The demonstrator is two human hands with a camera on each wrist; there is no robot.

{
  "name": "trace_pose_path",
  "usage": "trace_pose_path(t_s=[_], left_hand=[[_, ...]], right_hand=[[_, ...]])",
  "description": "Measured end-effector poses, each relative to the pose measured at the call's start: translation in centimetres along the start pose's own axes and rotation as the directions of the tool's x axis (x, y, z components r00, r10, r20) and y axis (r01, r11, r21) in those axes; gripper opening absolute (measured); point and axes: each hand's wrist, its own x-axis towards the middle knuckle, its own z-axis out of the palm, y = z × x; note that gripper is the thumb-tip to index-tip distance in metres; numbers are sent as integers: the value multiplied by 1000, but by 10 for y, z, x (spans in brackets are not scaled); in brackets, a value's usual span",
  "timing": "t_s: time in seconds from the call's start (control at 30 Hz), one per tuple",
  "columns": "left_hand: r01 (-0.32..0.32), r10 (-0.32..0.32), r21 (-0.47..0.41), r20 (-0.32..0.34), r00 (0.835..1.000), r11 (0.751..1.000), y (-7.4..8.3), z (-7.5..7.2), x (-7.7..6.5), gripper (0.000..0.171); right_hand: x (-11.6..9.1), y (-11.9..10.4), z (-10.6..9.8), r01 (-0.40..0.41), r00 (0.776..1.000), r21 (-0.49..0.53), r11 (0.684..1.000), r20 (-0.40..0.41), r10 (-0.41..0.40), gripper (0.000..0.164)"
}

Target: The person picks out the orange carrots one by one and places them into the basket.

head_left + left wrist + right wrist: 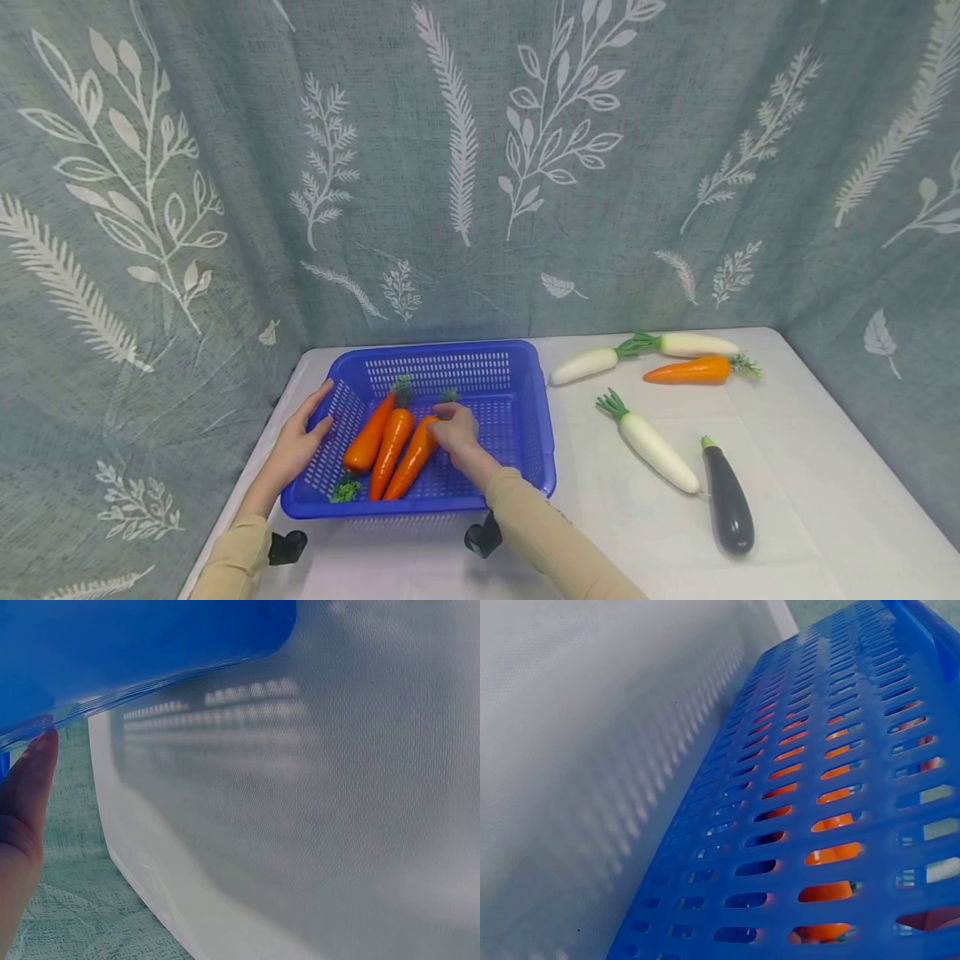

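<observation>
Three orange carrots lie side by side in a blue plastic basket (543,425). My right hand (457,429) reaches over the near rim and pinches the thick top end of the right carrot (412,461), whose greens show just beyond the fingers. The middle carrot (392,454) also has its leafy end at the back, while the left carrot (365,446) has its greens toward the front. At the basket's left rim rests my left hand (296,446), fingers extended; one straight finger (37,780) touches the rim in the left wrist view. Orange shows through the slotted wall in the right wrist view.
Right of the basket on the white table (600,533) lie a white radish (588,365), another radish (697,344) behind a loose carrot (690,370), a third radish (660,452) and a dark eggplant (727,500). A patterned green curtain (465,283) hangs behind.
</observation>
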Motion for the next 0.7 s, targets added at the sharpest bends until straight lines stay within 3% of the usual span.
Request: trace_pose_path(t_s=[0.3, 0.53, 0.7], left_hand=[[-9, 9, 12, -13, 1000, 1000, 3, -2, 1, 55], [-6, 6, 4, -10, 1000, 1000, 4, -1, 0, 55], [-17, 17, 0, -15, 1000, 1000, 3, -1, 1, 54]], right_hand=[[7, 4, 3, 7, 1000, -21, 1000, -25, -8, 36], [-5, -6, -3, -73, 997, -9, 997, -8, 73, 36], [-4, -4, -2, -75, 997, 14, 997, -9, 75, 34]])
